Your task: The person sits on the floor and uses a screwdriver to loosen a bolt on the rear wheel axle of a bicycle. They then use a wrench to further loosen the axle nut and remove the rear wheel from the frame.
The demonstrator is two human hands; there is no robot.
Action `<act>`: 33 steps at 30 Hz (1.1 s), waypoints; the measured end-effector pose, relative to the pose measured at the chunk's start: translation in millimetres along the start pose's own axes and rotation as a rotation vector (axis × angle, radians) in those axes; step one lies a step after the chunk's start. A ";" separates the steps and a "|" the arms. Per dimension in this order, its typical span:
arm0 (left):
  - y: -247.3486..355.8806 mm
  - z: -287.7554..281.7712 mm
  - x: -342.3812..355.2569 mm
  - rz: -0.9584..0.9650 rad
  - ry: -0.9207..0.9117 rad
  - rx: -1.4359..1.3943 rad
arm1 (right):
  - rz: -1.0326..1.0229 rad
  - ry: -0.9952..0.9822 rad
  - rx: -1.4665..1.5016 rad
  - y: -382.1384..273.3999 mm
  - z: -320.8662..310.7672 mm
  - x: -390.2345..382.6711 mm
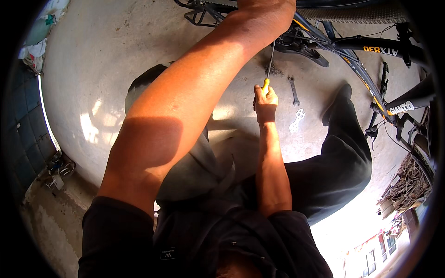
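Rough matt grey concrete floor (pixel 92 69) is seen; glossy black painted metal bicycle frame (pixel 371 44), a thin steel-shafted yellow plastic-handled screwdriver (pixel 268 74), dull bare metal spanner (pixel 294 91), matt dark cloth trousers (pixel 333 162).

A spanner (pixel 294 91) lies on the concrete floor (pixel 92 69) right of the screwdriver (pixel 268 69).

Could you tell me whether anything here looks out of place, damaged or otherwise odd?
Two tools lie loose on the concrete floor: a spanner and a flat multi-hole wrench, beside the person's leg. The bicycle shows no damage. The right hand grips a yellow-handled screwdriver.
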State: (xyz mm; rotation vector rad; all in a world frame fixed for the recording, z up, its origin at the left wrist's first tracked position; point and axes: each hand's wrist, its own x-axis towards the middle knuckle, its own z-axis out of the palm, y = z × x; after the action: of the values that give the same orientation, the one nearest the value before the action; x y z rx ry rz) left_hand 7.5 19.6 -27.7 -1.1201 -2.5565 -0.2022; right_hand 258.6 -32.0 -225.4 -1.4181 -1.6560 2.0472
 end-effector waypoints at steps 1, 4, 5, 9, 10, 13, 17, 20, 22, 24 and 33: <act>0.1 -0.1 -0.1 0.000 0.003 0.001 | 0.048 -0.026 0.068 -3.1 -1.2 -1.6; -0.4 0.8 0.1 0.000 0.005 0.005 | 0.085 -0.056 0.135 -9.4 2.6 -4.2; -0.6 1.3 0.5 0.000 0.004 0.006 | 0.095 -0.022 0.129 -10.2 5.0 -5.4; -1.4 2.8 1.7 -0.002 0.000 0.008 | -0.177 0.516 -0.523 -6.4 20.7 -15.6; -1.1 2.8 1.3 -0.002 0.001 0.005 | -0.199 0.518 -0.545 -6.6 21.0 -16.2; -1.2 2.9 0.8 -0.001 0.003 -0.014 | -0.186 0.438 -0.557 -9.1 17.5 -16.9; -1.4 3.5 0.1 0.012 0.043 -0.018 | -0.241 0.384 -0.501 -10.7 13.7 -13.9; -2.2 4.9 1.5 0.000 0.016 -0.019 | -0.226 0.334 -0.467 -5.9 10.0 -10.0; -1.5 5.7 1.7 0.000 0.029 -0.020 | -0.235 0.299 -0.415 -0.4 7.6 -6.8; -1.7 6.1 1.2 0.001 0.043 -0.018 | -0.174 0.223 -0.308 4.4 4.3 -1.5; -1.1 7.4 0.8 0.005 0.054 0.004 | 0.083 -0.020 0.100 -9.5 -2.8 -4.6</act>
State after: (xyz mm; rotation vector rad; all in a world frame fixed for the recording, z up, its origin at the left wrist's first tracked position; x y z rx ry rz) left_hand 4.4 21.3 -34.2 -1.1039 -2.5057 -0.2227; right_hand 259.2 -29.4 -214.8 -1.4609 -1.5030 2.1622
